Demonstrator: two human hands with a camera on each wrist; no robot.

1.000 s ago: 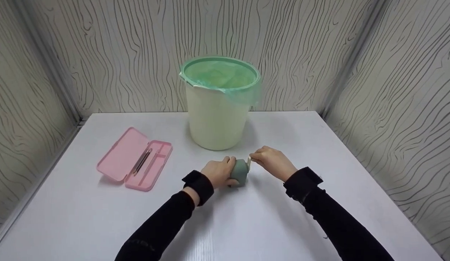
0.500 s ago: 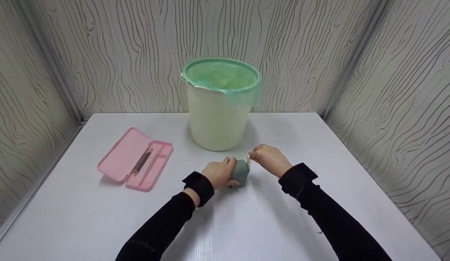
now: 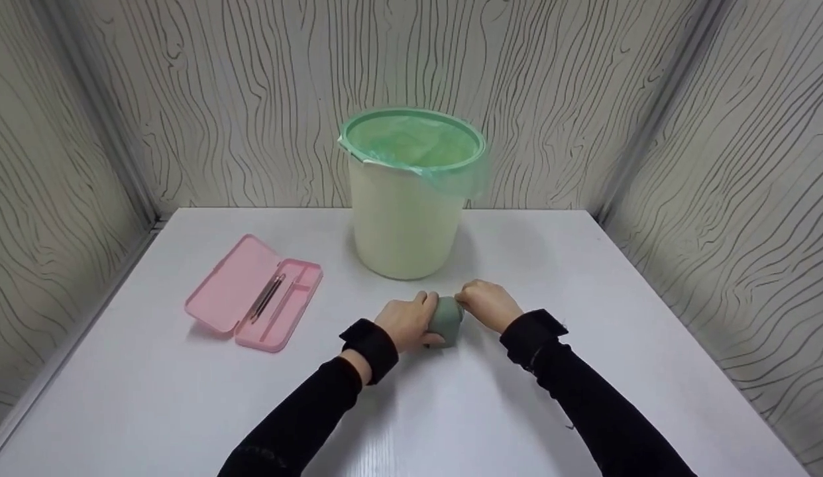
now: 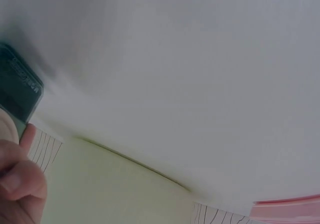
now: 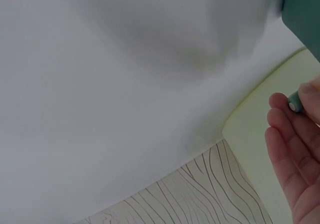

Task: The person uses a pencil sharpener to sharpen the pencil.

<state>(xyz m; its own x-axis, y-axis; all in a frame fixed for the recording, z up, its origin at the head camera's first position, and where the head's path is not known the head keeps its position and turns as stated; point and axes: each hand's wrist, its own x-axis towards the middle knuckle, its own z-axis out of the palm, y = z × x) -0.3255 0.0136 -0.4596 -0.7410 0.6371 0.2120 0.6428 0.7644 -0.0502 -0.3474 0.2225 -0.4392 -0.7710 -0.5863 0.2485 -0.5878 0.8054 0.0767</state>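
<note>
Green device gripped by left hand, well in from bench's far edge; small knob pinched by right hand, brought closer to device than before.

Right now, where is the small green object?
In the head view, the small green object is just right of the picture's centre, nearer the camera than the bucket; the left hand grips it, and the right hand is at its right.

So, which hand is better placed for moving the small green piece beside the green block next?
Probably the right hand: its thumb and finger pinch the small green piece, while the left hand grips the green block.
</note>
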